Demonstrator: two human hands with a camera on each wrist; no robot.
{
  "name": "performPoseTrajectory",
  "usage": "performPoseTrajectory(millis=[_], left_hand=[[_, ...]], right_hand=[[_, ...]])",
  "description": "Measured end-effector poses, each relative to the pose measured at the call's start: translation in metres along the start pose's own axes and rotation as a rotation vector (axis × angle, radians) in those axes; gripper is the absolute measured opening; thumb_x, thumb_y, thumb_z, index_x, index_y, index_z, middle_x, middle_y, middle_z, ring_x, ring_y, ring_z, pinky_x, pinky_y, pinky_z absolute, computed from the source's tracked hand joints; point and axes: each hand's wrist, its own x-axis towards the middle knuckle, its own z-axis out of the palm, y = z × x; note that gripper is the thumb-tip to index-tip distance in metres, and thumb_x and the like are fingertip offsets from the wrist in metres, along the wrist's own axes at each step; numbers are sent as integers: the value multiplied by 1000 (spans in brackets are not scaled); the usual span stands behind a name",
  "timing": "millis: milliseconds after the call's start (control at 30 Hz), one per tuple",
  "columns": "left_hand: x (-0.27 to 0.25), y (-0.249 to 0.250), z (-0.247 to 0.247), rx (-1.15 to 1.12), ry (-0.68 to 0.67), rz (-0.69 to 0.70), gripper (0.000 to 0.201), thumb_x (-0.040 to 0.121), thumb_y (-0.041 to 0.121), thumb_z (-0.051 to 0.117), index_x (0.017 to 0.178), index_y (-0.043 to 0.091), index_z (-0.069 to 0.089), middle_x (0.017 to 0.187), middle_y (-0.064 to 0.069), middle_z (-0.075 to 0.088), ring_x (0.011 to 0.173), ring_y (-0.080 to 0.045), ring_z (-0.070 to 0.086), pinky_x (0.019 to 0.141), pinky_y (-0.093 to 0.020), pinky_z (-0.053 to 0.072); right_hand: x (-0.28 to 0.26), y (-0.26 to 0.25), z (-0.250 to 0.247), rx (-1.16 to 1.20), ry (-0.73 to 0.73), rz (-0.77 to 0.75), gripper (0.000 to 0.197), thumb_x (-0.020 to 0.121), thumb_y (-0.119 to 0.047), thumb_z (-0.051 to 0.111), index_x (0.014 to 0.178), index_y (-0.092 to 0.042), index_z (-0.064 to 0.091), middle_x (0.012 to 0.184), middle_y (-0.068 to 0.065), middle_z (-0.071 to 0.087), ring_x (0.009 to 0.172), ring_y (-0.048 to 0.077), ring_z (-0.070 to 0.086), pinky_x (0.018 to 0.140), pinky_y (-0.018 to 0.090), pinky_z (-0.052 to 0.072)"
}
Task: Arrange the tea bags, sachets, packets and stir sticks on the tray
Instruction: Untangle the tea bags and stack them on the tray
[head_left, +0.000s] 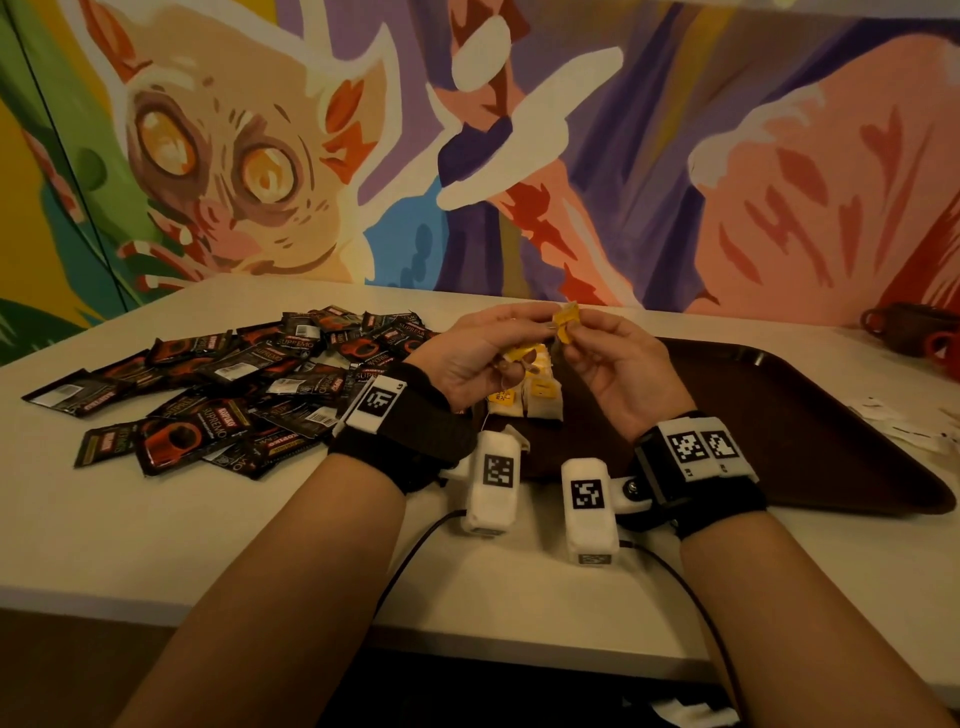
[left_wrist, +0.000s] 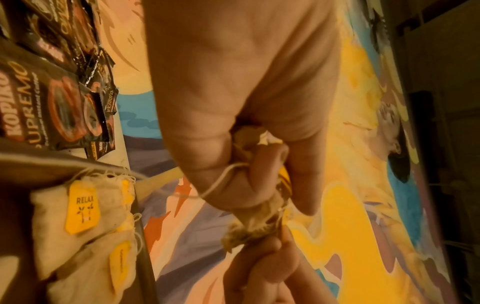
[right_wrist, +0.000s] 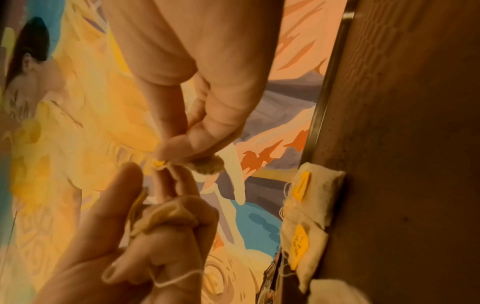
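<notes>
Both hands hover close together over the left end of the brown tray (head_left: 789, 415). My left hand (head_left: 514, 335) (left_wrist: 259, 164) grips a crumpled bunch of tea bags (left_wrist: 257, 224) (right_wrist: 166, 216), and a loose string (left_wrist: 221, 181) trails from it. The right hand (head_left: 576, 338) (right_wrist: 182, 156) pinches one tea bag (right_wrist: 207, 165) with its yellow tag (head_left: 566, 318) between thumb and fingers, touching the left fingertips. A short row of tea bags (head_left: 524, 400) (left_wrist: 85, 218) (right_wrist: 309, 216) with yellow tags lies on the tray below the hands.
A spread heap of dark coffee packets (head_left: 234, 384) (left_wrist: 49, 96) covers the white table (head_left: 156, 530) left of the tray. White sachets (head_left: 914, 428) lie past the tray's right end, with dark and red cups (head_left: 914, 327) behind. A painted wall stands at the back.
</notes>
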Motion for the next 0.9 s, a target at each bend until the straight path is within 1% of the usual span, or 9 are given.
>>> performPoseTrajectory(millis=[167, 267, 400, 567, 633, 700, 800, 833, 900], left_hand=[[-3, 2, -1, 55, 27, 22, 17, 91, 3, 55, 96, 13, 68, 76, 0, 67, 53, -3, 53, 37, -9, 34], [-2, 2, -2, 90, 67, 1, 15, 90, 3, 56, 94, 13, 67, 83, -4, 63, 56, -5, 50, 38, -9, 33], [2, 5, -4, 220, 85, -17, 12, 90, 5, 58, 95, 13, 65, 81, -4, 61, 53, -6, 47, 37, -11, 33], [1, 24, -8, 540, 141, -73, 11, 90, 10, 60, 92, 18, 66, 82, -3, 59, 56, -8, 46, 38, -13, 35], [-1, 32, -5, 823, 92, -118, 9, 90, 16, 63, 92, 23, 67, 83, 2, 58, 64, -8, 48, 45, -15, 40], [-1, 36, 2, 1125, -36, -229, 10, 90, 26, 63, 100, 25, 66, 89, 3, 58, 73, -10, 52, 53, -18, 43], [1, 35, 13, 1461, -226, -435, 33, 86, 40, 65, 112, 20, 65, 93, 1, 62, 83, -14, 57, 61, -20, 47], [2, 33, 16, 1532, -261, -477, 37, 84, 44, 66, 110, 18, 65, 92, 0, 62, 84, -15, 58, 64, -21, 48], [5, 29, 21, 1667, -306, -518, 36, 81, 49, 68, 97, 17, 65, 90, 0, 64, 85, -15, 58, 67, -22, 46]], right_hand=[[-1, 1, 1, -129, -74, 6, 26, 90, 4, 50, 109, -10, 60, 83, 6, 62, 65, 11, 58, 56, 17, 51], [0, 4, 1, -259, -84, 17, 18, 91, 1, 51, 99, -8, 64, 85, 4, 65, 73, 12, 60, 62, 21, 47], [5, 7, -2, -391, 5, 32, 10, 86, -1, 60, 86, -9, 65, 85, 5, 67, 78, 14, 61, 71, 26, 45], [10, 11, -6, -465, 131, 107, 8, 84, -4, 64, 85, -12, 65, 88, 3, 67, 81, 14, 58, 63, 22, 43], [9, 11, -6, -461, 132, 174, 9, 85, -2, 63, 90, -9, 64, 88, 4, 66, 82, 14, 61, 66, 22, 47], [8, 11, -5, -452, 131, 215, 15, 87, 2, 59, 101, -2, 63, 89, 5, 65, 81, 15, 61, 70, 24, 49], [8, 10, -3, -442, 150, 250, 17, 89, 8, 52, 99, -1, 62, 98, 10, 63, 82, 18, 61, 67, 24, 51], [7, 9, -2, -439, 155, 260, 17, 89, 9, 51, 98, -1, 62, 102, 12, 62, 84, 19, 61, 65, 23, 51], [6, 8, 0, -425, 161, 279, 21, 90, 9, 49, 107, 1, 59, 107, 15, 60, 91, 23, 60, 65, 24, 51]])
